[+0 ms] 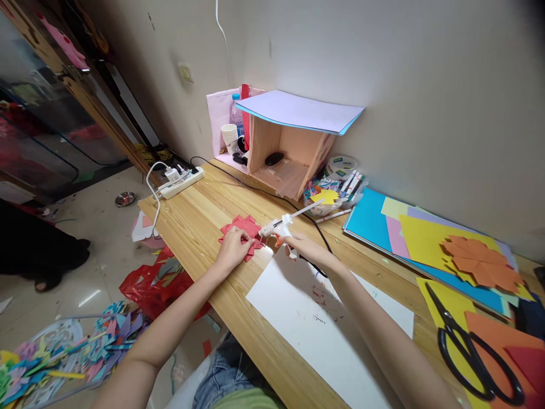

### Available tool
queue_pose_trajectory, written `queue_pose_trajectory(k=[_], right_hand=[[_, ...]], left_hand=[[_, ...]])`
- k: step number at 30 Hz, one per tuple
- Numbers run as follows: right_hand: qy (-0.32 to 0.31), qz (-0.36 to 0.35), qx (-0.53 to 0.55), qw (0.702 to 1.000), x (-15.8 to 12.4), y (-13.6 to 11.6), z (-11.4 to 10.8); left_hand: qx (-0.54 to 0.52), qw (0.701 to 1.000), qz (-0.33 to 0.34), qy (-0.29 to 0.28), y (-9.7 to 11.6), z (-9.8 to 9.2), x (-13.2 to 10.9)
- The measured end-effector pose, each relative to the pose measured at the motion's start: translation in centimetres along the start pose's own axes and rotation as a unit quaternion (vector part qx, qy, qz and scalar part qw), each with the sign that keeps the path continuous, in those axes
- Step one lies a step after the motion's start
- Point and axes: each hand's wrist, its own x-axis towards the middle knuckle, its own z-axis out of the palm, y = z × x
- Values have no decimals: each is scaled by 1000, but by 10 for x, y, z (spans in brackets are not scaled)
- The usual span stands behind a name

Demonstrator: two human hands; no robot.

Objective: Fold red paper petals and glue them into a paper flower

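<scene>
Both arms are stretched forward; left hand [232,247] is laid flat, palm down; right hand [298,243] is curled tight.

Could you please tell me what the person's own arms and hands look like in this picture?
Both arms are bare from above the elbow down, with no sleeves in view. The left hand and right hand wear no gloves, and no rings, watch or bracelets can be seen.

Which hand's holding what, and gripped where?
Right hand holds the white glue gun by its handle, nozzle toward the red folded paper piece. Left hand presses on that piece's near edge, pinning rather than lifting it.
</scene>
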Motion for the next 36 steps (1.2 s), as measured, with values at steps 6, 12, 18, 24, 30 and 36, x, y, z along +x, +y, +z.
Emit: queue_pose_trajectory(k=[6, 12, 18, 24, 30, 36], right_hand=[[4, -5, 5, 1000, 1, 4, -1], [3, 8, 13, 1000, 0, 1, -1], [4, 11, 16, 1000, 1, 2, -1], [6, 13, 17, 1000, 0, 0, -2], [14, 8, 35, 999, -4, -7, -2], [5, -1, 45, 999, 1, -2, -2]], left_hand=[[6, 1000, 22, 3, 0, 1, 1], [9, 1000, 20, 10, -1, 3, 1], [2, 999, 20, 26, 0, 5, -1], [2, 999, 13, 37, 1, 5, -2], [-6, 999, 11, 44, -2, 6, 2], [-11, 999, -9, 40, -4, 6, 8]])
